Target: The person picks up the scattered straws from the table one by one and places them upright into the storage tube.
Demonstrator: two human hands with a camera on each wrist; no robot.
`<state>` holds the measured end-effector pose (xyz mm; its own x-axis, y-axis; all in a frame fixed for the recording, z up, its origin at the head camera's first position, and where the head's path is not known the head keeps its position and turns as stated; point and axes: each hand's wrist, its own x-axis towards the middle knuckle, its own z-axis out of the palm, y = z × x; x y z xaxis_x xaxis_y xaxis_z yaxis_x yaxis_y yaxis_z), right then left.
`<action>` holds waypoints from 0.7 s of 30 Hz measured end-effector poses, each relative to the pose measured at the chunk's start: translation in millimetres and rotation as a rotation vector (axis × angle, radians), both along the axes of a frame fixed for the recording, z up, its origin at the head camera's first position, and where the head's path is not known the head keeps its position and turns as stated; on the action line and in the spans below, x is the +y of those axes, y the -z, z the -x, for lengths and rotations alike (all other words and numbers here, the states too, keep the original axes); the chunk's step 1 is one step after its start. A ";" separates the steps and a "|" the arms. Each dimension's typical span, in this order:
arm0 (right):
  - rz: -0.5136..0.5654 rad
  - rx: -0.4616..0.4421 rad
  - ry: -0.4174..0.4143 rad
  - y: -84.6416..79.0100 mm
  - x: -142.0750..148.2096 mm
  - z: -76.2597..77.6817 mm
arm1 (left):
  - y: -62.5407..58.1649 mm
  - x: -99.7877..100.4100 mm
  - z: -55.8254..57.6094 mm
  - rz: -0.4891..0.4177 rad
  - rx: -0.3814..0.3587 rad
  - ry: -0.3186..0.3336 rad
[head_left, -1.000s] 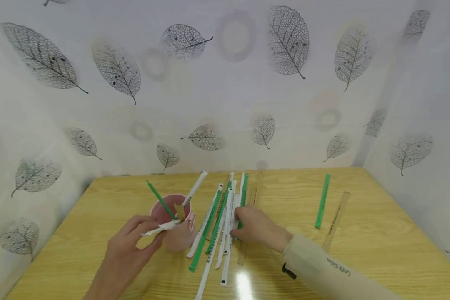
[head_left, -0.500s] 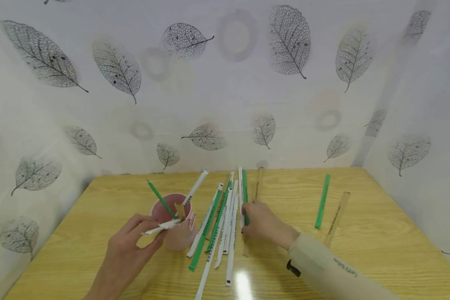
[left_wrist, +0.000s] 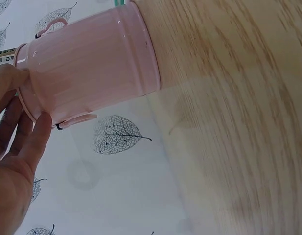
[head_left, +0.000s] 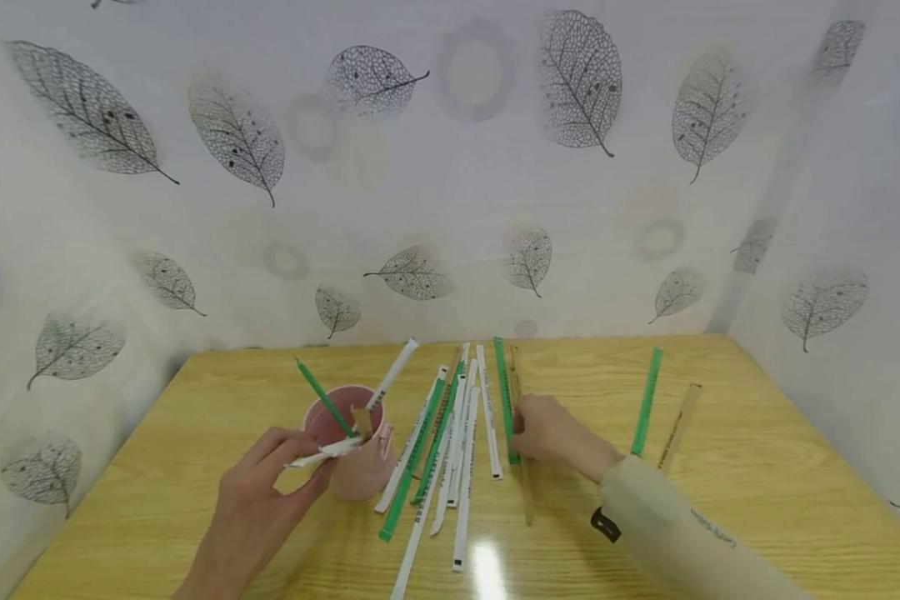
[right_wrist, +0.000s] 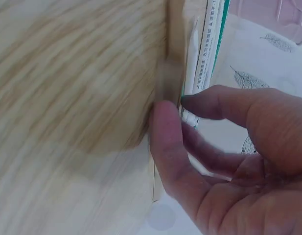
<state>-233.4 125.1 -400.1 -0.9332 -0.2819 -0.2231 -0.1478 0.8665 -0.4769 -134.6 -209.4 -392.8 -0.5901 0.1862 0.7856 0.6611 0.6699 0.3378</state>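
Note:
My left hand (head_left: 262,500) holds the pink bucket (left_wrist: 87,58) by its rim, thumb and fingers on either side. Out of the bucket stick a green, a white and a brown paper-wrapped straw, and another white one (head_left: 322,454) lies over the rim between the thumb and fingers. Right of the wrapped pile, my right hand (head_left: 562,437) pinches a brown paper-wrapped straw (right_wrist: 175,34) between thumb and fingertip, close over the table. A green wrapped straw (head_left: 504,392) lies just left of those fingertips, and a white one (head_left: 488,417) beyond it.
Several white and green wrapped straws (head_left: 420,454) lie overlapping between the bucket and the right hand. Farther right on the wooden table (head_left: 765,483) are a green wrapped straw (head_left: 647,400) and a brown one (head_left: 681,425). A leaf-patterned sheet (head_left: 450,192) stands behind the table.
My right hand has moved right along the pile, leaving a white and a green straw spread apart, and now pinches a brown one. The left hand keeps its hold on the bucket.

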 end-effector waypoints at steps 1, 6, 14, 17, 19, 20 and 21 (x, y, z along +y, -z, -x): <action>0.004 -0.005 -0.003 -0.2 1.9 -1.0 | 0.1 -0.1 -0.1 0.001 0.001 0.000; 0.024 -0.005 -0.032 -0.6 11.7 -3.4 | 0.4 -0.6 -0.5 0.013 0.009 -0.014; 0.038 0.038 0.081 1.4 19.5 12.3 | -1.1 2.3 -3.9 0.028 -0.056 -0.130; 0.056 0.030 0.106 2.1 20.6 17.8 | 0.5 6.2 -3.8 0.043 -0.207 -0.181; 0.070 0.014 0.125 1.6 20.5 19.7 | 1.3 9.6 -3.2 0.034 -0.327 -0.196; 0.070 0.009 0.132 1.6 20.2 20.5 | 1.5 11.0 -2.9 0.029 -0.376 -0.202; 0.072 0.006 0.132 1.7 20.0 21.1 | 1.4 12.0 -2.7 0.019 -0.421 -0.205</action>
<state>-254.5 145.1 -401.8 -0.9645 -0.1717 -0.2006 -0.0379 0.8420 -0.5381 -131.9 -197.4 -394.2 -0.8828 0.0447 0.4676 0.3228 0.7810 0.5346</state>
